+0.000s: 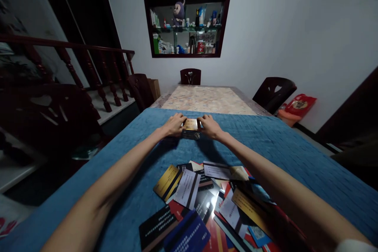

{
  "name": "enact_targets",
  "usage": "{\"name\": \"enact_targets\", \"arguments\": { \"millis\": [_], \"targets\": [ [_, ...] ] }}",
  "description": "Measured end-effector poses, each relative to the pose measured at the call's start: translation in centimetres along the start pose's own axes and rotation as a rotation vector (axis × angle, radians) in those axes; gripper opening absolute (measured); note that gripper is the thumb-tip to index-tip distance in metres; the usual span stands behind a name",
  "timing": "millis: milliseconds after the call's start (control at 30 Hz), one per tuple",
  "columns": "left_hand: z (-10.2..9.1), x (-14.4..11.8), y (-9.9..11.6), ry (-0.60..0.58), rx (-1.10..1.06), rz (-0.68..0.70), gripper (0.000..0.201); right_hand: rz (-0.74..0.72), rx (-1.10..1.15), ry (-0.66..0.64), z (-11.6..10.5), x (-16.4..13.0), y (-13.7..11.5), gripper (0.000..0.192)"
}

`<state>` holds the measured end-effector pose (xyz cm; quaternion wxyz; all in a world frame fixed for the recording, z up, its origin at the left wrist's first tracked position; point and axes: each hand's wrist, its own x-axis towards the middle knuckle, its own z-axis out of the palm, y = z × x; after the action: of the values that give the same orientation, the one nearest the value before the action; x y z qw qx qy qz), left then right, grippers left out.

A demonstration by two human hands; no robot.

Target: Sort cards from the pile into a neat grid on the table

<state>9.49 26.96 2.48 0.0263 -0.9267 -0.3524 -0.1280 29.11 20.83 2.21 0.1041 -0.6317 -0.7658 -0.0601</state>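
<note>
Out over the blue cloth (130, 157), both arms are stretched forward. My left hand (175, 125) pinches the left end of a gold card (191, 124). At its right end my right hand (210, 126) grips the same card, fingers curled. Just below the gold card is a dark patterned piece (191, 135); whether it is another card or a small box, I cannot tell. Nearer to me lies a loose, overlapping heap of cards, among them a gold card (167, 183), a white card (187, 189), a black card (156, 226) and a blue card (187, 234).
Beyond the cloth the table continues with a patterned beige cover (206, 100). Dark chairs (273, 90) stand around it. A wall niche (187, 19) holds bottles and a plush toy. To the left runs a wooden railing (88, 59); at right a red bag (301, 104) rests on an orange bin.
</note>
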Motion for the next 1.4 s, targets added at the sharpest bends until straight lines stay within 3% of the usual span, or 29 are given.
{"name": "enact_targets", "arguments": {
  "millis": [633, 1000, 1400],
  "targets": [
    [3.5, 3.4, -1.2, -0.210, 0.085, -0.109, 0.032, 0.080, 0.017, -0.144, 4.1, 3.5, 1.9, 0.035],
    [3.5, 3.6, -1.3, -0.272, 0.090, -0.103, 0.024, 0.041, 0.043, -0.164, 5.4, 4.4, 3.0, 0.028],
    [3.8, 3.8, -1.5, -0.263, 0.082, -0.103, 0.025, 0.008, 0.099, -0.140, 5.7, 4.5, 3.7, 0.031]
  ]
}}
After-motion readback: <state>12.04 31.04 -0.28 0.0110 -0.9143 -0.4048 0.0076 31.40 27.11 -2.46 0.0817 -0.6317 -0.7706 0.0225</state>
